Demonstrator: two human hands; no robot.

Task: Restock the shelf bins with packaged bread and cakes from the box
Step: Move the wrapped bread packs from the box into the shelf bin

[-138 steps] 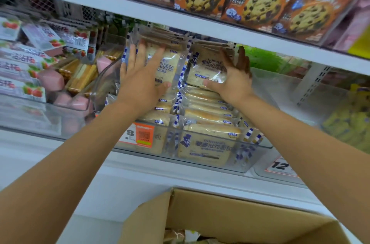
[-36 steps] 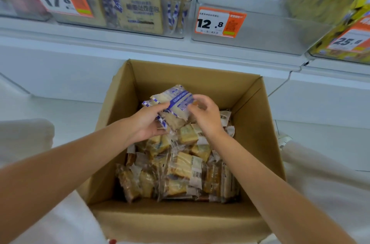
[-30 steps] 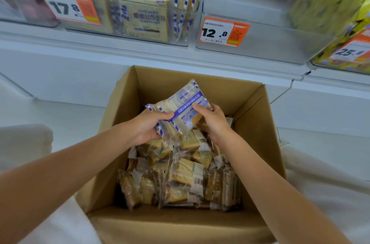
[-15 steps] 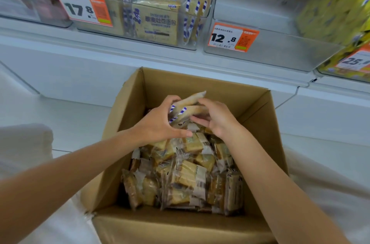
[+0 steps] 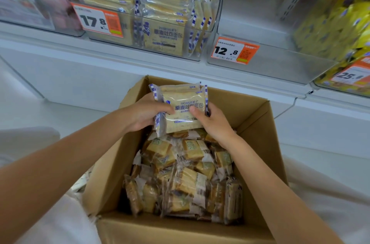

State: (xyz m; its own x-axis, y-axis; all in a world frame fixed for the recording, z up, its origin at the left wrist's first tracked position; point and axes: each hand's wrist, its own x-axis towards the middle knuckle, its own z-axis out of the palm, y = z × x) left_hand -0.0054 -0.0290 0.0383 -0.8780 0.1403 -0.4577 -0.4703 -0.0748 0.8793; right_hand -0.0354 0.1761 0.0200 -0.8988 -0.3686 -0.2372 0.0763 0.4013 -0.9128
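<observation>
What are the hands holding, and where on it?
Bread packs, over the box: left hand grips their left edge, right hand their lower-right edge.

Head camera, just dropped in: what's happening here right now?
A person holds a bundle of bread packs over the open cardboard box, with the left hand and right hand gripping its sides. Many small wrapped cakes lie in the box below. On the shelf above, the bin tagged 17.8 holds matching packs. The bin tagged 12.8 beside it shows no packs from this angle.
</observation>
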